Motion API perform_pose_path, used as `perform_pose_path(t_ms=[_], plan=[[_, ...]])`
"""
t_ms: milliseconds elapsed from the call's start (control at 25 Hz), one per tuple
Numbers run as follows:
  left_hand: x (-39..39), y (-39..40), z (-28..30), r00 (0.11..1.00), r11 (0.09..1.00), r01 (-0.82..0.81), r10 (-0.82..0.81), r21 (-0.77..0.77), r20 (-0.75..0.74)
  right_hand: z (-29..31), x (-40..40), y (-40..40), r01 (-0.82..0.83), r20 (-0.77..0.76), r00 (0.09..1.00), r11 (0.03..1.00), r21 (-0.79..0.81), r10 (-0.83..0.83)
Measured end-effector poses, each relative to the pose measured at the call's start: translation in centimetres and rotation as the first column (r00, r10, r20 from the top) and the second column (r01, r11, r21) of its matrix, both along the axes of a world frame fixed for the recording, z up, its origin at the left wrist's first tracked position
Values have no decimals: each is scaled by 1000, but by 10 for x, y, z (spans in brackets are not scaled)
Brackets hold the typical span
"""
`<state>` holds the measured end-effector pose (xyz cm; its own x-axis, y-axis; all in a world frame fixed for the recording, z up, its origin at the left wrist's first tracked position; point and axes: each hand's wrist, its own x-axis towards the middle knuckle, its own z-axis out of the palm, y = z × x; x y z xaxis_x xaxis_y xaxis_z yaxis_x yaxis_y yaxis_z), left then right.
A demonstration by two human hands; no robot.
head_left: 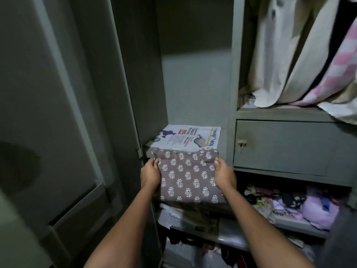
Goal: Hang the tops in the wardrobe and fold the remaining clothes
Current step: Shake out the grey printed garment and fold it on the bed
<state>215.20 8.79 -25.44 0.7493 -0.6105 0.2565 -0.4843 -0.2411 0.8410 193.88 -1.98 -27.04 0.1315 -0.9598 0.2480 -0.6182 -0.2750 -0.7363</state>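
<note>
A folded brown cloth with a white leaf print [188,176] is held level in front of the grey metal wardrobe [234,74]. My left hand [150,174] grips its left edge and my right hand [224,174] grips its right edge. The cloth's far edge reaches the front of a shelf lined with newspaper [190,137]. Several pale and pink-checked tops [301,55] hang in the right-hand compartment.
The open wardrobe door [63,113] stands at the left. A shut grey drawer with a latch [289,146] sits under the hanging tops. Lower shelves hold mixed loose clothes [293,206] and more newspaper [172,215].
</note>
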Motion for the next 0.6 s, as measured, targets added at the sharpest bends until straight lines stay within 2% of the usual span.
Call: perform_pose_path(t_ms=[240,360,520,600], plan=[[83,-110,12,999,1000,12,-12,-14,44,17,74,-100,-8,34,999,1000,-7,8],[113,-165,7,997,998,58,-57,-19,50,15,101,-148,26,2,1000,1000,6,-27],[146,-257,17,987,983,157,-151,-99,62,21,129,-222,134,35,990,991,-23,-134],[162,-302,18,975,974,211,-204,-80,89,23,139,-256,203,3,979,979,-28,-203]])
